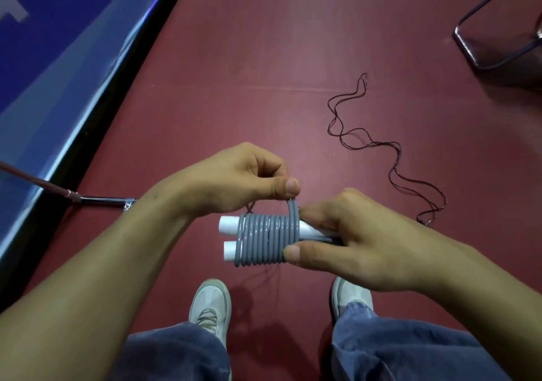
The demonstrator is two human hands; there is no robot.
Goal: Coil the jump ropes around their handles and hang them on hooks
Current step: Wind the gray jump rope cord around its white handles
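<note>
Grey rope (265, 238) coiled tight round white handles (229, 224).

Right ends of the white handles (230, 224) are buried under the right hand (352, 242); can't see where the grey rope (267, 237) joins them. Rope's top loop vanishes into the left hand (234, 178) pinch. Thin dark rope (366, 135) on the floor (264, 57) runs behind both hands, ends unseen. Metal frame (469, 55) is cut off at the top-right edge, the rod (99, 199) at the left edge.
</note>
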